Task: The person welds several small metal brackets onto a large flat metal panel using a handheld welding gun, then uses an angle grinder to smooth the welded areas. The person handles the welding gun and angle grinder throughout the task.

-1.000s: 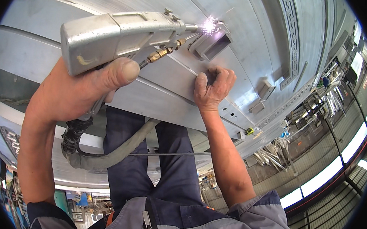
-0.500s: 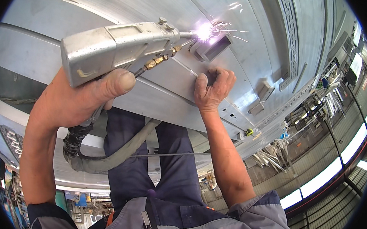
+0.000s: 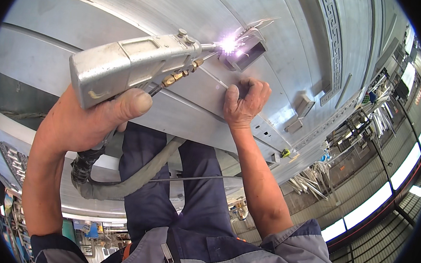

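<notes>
My left hand [image 3: 93, 117] is wrapped round the grip of a silver handheld welding gun [image 3: 132, 61], its thumb lying along the side. From the gun's nozzle a bright violet-white arc [image 3: 228, 45] burns at the left edge of a short rectangular metal tube [image 3: 248, 59], throwing sparks. This tube stands on a large silver metal panel [image 3: 182, 117]. My right hand [image 3: 247, 102] rests on the panel just below the tube, fingers curled in, with nothing visible in them. Brass fittings [image 3: 175, 77] run beneath the gun's barrel, and the glare hides the exact contact spot.
A thick grey sleeved hose [image 3: 132, 182] loops from the gun's grip across my legs. Another small metal bracket [image 3: 304, 105] sits on the panel to the right, near a raised key-pattern strip [image 3: 332, 47]. Metal offcuts [image 3: 310, 179] lie heaped on the floor at right.
The gun and its arc have shifted slightly left and toward me along the tube's edge. My right hand stays in the same place.
</notes>
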`<state>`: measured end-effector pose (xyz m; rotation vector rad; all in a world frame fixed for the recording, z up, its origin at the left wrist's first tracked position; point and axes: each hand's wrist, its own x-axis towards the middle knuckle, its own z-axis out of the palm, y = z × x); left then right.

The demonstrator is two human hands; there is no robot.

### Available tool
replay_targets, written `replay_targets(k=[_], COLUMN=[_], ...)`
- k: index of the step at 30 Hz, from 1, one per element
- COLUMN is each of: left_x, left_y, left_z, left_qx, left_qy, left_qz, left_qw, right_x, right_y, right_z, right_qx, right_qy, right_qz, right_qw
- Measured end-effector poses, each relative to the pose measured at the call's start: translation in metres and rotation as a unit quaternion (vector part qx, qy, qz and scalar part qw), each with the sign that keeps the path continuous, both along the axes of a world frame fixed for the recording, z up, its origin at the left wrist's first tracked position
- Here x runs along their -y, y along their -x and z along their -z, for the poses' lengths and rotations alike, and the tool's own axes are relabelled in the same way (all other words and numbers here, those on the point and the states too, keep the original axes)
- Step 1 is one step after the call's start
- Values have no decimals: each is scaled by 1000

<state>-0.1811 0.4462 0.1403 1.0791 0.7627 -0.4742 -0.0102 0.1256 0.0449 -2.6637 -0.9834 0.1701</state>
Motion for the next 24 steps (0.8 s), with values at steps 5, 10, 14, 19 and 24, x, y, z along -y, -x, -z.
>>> replay_targets(k=[5,10,14,19,24], left_x=[1,2,0,0,3], left_y=[4,6,8,9,15], left_z=[0,-3,-6,-8,-5], left_qx=[-1,7,-16,-15,-12], left_qy=[6,-13,-2,4,1], left_qz=[-8,-5,12,9,7], left_qw=[1000,1000,1000,1000,1000], right_x=[0,2,1,1,-2], right_y=[0,0,0,-1,-1], right_z=[0,1,1,0,-1], right_qx=[-2,1,1,6,3], right_qy=[0,0,-3,-1,-4], right_qz=[-2,-2,-4,-8,-6], right_qw=[1000,1000,1000,1000,1000])
